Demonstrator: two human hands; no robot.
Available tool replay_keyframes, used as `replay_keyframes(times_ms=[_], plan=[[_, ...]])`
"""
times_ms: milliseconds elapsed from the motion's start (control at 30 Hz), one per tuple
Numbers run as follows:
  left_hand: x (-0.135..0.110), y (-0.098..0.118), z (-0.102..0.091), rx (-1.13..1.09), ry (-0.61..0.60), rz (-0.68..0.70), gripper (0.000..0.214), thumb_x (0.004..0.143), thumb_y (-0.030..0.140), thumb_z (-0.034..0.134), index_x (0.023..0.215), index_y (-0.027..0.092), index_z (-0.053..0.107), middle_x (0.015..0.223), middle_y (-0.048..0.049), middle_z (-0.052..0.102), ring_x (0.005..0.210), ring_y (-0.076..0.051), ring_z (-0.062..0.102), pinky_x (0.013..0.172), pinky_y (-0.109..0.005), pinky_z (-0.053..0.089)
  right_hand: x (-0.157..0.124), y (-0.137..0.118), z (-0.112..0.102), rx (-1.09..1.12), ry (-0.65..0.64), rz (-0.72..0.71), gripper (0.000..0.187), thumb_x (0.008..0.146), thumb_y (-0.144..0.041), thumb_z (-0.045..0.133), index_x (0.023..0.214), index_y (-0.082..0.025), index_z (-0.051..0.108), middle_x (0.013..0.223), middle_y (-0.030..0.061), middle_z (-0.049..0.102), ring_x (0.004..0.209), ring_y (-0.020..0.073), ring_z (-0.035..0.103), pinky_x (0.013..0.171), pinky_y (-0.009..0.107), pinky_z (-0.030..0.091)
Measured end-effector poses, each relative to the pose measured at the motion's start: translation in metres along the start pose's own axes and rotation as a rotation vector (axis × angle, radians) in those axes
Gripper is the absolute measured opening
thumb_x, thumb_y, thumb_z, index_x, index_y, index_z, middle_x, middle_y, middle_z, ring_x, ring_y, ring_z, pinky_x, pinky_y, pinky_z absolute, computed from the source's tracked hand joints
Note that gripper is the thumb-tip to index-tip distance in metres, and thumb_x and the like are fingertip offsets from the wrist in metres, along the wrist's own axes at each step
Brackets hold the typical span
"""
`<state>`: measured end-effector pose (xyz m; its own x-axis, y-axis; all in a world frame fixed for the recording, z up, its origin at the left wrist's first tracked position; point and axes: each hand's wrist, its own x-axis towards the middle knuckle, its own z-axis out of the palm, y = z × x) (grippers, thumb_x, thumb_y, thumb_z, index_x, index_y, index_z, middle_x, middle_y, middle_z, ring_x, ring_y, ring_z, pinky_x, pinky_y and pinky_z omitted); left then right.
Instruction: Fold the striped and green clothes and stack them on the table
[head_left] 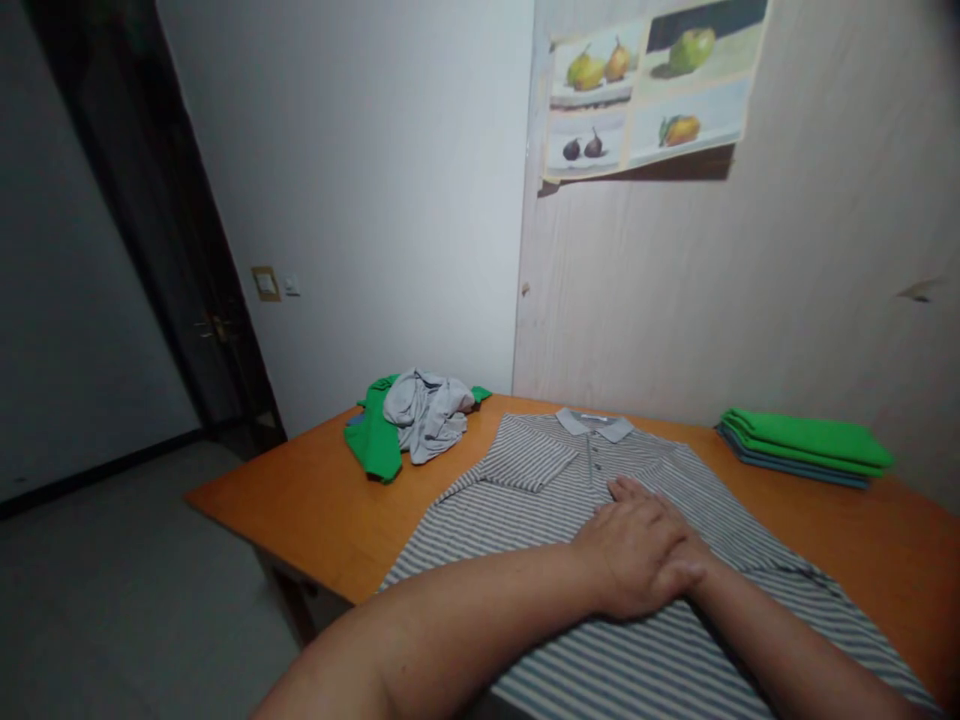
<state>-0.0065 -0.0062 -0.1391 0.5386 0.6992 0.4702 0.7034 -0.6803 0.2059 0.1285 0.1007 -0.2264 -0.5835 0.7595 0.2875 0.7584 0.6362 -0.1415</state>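
Note:
A grey-and-white striped polo shirt [495, 515] lies spread on the orange-brown table, its plain grey collar toward the wall. The sleeve on the left is laid inward across the shirt front. My left hand [637, 555] rests over my right hand [628, 488] near the middle of the shirt, its fingers lying across the back of the other hand and wrist. Only some fingers of my right hand show beyond it, stretched flat on the fabric below the buttons; the rest is covered. Neither hand visibly grips the cloth.
Crumpled grey and green clothes [431, 410] lie at the table's back left. A folded green and blue-grey stack [810, 443] sits at the back right. The table [300, 500] meets the wall behind, where fruit pictures [652, 95] hang. A dark door [217, 260] stands left.

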Motion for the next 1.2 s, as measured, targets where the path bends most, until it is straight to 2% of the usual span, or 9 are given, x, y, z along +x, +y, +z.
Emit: replay_keyframes(times_ms=[167, 233, 333, 433, 533, 667, 967, 1100, 1200], plan=[[-0.043, -0.02, -0.048, -0.008, -0.043, -0.269, 0.034, 0.099, 0.037, 0.044, 0.116, 0.013, 0.063, 0.112, -0.015, 0.067, 0.105, -0.027, 0.06, 0.094, -0.042, 0.048, 0.007, -0.01, -0.024, -0.079, -0.119, 0.086, 0.073, 0.096, -0.055, 0.027, 0.155, -0.014, 0.039, 0.162, 0.0134, 0.033, 0.15, 0.0307, 0.027, 0.121, 0.053, 0.02], [-0.067, -0.031, -0.069, 0.03, -0.02, -0.354, 0.034, 0.1, 0.034, 0.043, 0.118, 0.012, 0.063, 0.114, -0.016, 0.066, 0.106, -0.027, 0.06, 0.096, -0.041, 0.047, 0.009, -0.021, -0.032, -0.073, -0.128, 0.107, 0.078, 0.096, -0.063, 0.022, 0.153, -0.012, 0.041, 0.161, 0.0149, 0.035, 0.15, 0.0313, 0.028, 0.12, 0.053, 0.021], [-0.105, -0.043, -0.097, 0.066, -0.076, -0.466, 0.029, 0.099, 0.035, 0.044, 0.108, 0.016, 0.066, 0.105, -0.012, 0.067, 0.1, -0.025, 0.061, 0.094, -0.04, 0.047, 0.009, -0.029, -0.04, -0.065, -0.139, 0.11, 0.08, 0.097, -0.065, 0.021, 0.152, -0.012, 0.042, 0.161, 0.0153, 0.035, 0.15, 0.0308, 0.027, 0.12, 0.052, 0.021], [-0.137, -0.048, -0.111, 0.085, -0.103, -0.507, 0.031, 0.099, 0.039, 0.045, 0.106, 0.017, 0.065, 0.107, -0.012, 0.067, 0.102, -0.025, 0.061, 0.095, -0.039, 0.047, 0.008, -0.03, -0.044, -0.071, -0.152, 0.118, 0.079, 0.097, -0.064, 0.022, 0.153, -0.011, 0.041, 0.161, 0.0154, 0.034, 0.15, 0.0304, 0.026, 0.121, 0.051, 0.02], [-0.159, -0.048, -0.112, 0.087, -0.113, -0.516, 0.037, 0.098, 0.044, 0.047, 0.117, 0.016, 0.063, 0.126, -0.0152, 0.064, 0.12, -0.028, 0.057, 0.107, -0.043, 0.041, 0.009, -0.029, -0.046, -0.081, -0.169, 0.114, 0.078, 0.098, -0.063, 0.022, 0.153, -0.011, 0.04, 0.161, 0.0156, 0.034, 0.15, 0.0304, 0.026, 0.121, 0.049, 0.02], [-0.173, -0.049, -0.104, 0.099, -0.116, -0.53, 0.052, 0.098, 0.048, 0.048, 0.137, 0.013, 0.055, 0.15, -0.019, 0.049, 0.14, -0.031, 0.043, 0.118, -0.047, 0.031, 0.011, -0.028, -0.046, -0.091, -0.194, 0.106, 0.079, 0.098, -0.063, 0.022, 0.153, -0.01, 0.039, 0.162, 0.0159, 0.032, 0.151, 0.0303, 0.026, 0.121, 0.048, 0.019], [-0.173, -0.051, -0.101, 0.103, -0.075, -0.544, 0.052, 0.097, 0.05, 0.049, 0.135, 0.015, 0.057, 0.149, -0.0177, 0.051, 0.139, -0.032, 0.046, 0.119, -0.048, 0.031, 0.011, -0.034, -0.054, -0.075, -0.197, 0.13, 0.078, 0.099, -0.063, 0.024, 0.155, -0.011, 0.036, 0.163, 0.0166, 0.03, 0.152, 0.0303, 0.022, 0.121, 0.046, 0.018], [-0.173, -0.054, -0.1, 0.102, -0.069, -0.539, 0.053, 0.097, 0.051, 0.048, 0.135, 0.016, 0.058, 0.148, -0.0173, 0.053, 0.139, -0.032, 0.046, 0.118, -0.048, 0.032, 0.008, -0.049, -0.066, -0.11, -0.15, 0.175, 0.068, 0.1, -0.058, 0.029, 0.151, -0.014, 0.043, 0.161, 0.017, 0.033, 0.151, 0.0325, 0.022, 0.12, 0.05, 0.018], [-0.173, -0.059, -0.099, 0.124, -0.074, -0.538, 0.054, 0.097, 0.051, 0.047, 0.135, 0.015, 0.058, 0.148, -0.0171, 0.053, 0.14, -0.032, 0.046, 0.118, -0.048, 0.033, 0.001, -0.058, -0.073, -0.12, -0.119, 0.205, 0.063, 0.101, -0.051, 0.033, 0.147, -0.011, 0.047, 0.16, 0.0206, 0.035, 0.15, 0.033, 0.026, 0.119, 0.048, 0.019]])
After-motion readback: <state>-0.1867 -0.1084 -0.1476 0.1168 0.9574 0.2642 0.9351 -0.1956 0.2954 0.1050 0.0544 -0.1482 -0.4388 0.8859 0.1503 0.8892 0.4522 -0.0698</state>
